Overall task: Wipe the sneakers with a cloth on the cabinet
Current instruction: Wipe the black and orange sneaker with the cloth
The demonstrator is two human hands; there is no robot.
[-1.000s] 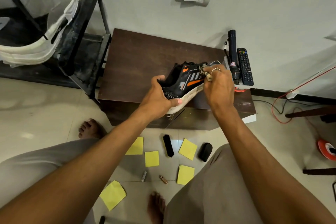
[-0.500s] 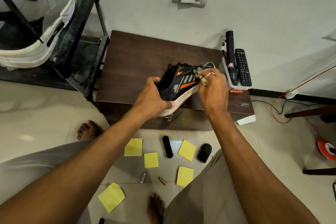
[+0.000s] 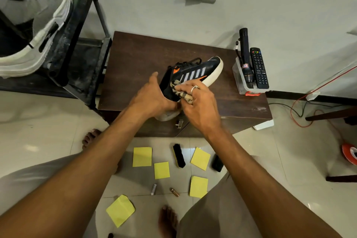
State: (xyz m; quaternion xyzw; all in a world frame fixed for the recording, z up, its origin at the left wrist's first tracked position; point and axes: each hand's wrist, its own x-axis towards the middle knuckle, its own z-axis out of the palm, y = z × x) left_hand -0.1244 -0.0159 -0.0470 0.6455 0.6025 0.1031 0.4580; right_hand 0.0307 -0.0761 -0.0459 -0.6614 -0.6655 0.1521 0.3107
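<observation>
Black with a white sole, the sneaker [image 3: 195, 72] lies tilted near the cabinet's [image 3: 135, 63] front edge, heel toward the person. The left hand [image 3: 152, 94] grips the heel. The right hand [image 3: 201, 104] is clamped on a bunched camouflage cloth [image 3: 177, 88], pressing it to the side by the heel. Wiping of 1 sneaker looks under way. The next stroke, probably toward the toe, calls for steady pressure and a firm heel grip.

The dark wooden cabinet [image 3: 135, 67] carries a clear plastic box [image 3: 239, 83] at its right edge, with a black torch [image 3: 245, 54] and a remote [image 3: 258, 67] in it. On the tiled floor [image 3: 48, 137] in front lie 5 yellow notes [image 3: 142, 156], a shoe brush [image 3: 179, 155], a small black object [image 3: 217, 163] and 2 small cylinders [image 3: 154, 189].
</observation>
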